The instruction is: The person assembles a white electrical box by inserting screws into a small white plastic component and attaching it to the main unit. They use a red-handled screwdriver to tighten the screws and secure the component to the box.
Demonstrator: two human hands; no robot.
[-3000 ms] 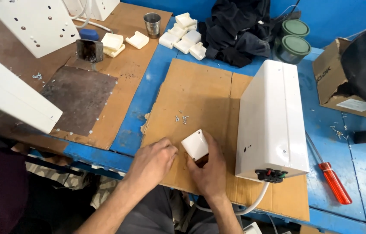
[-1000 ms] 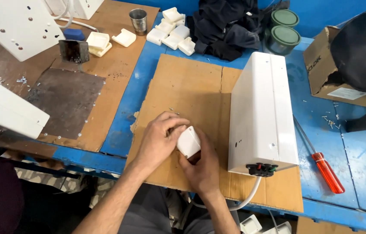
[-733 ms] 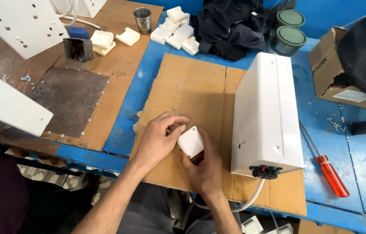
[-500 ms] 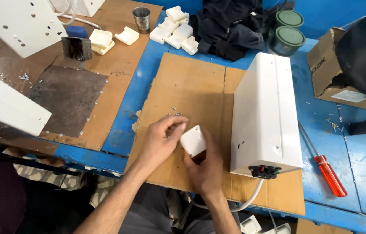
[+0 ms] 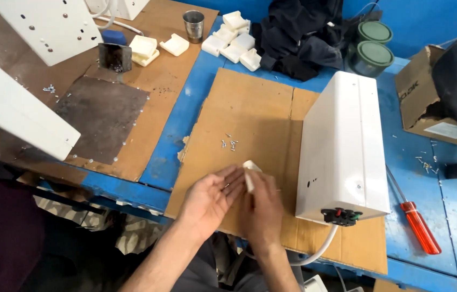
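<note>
My right hand (image 5: 263,208) holds a small white plastic cover (image 5: 250,172) edge-up over the cardboard sheet (image 5: 250,113). My left hand (image 5: 209,197) lies palm up beside it, its fingertips touching the cover, with a small screw on the fingers. A little group of loose screws (image 5: 230,144) lies on the cardboard just beyond the hands. A tall white metal box (image 5: 344,146) stands to the right of my hands, with a terminal block (image 5: 339,216) and a white cable (image 5: 320,250) at its near end.
A red-handled screwdriver (image 5: 418,232) lies right of the box. More white covers (image 5: 232,39), a steel cup (image 5: 193,24), dark cloth (image 5: 301,38), two green lids (image 5: 374,46) and a cardboard box (image 5: 428,100) sit at the back. White metal panels (image 5: 17,108) stand left.
The cover has turned from flat-face-up to on edge in my right hand. My left hand has opened palm up beside it. The view has shifted slightly.
</note>
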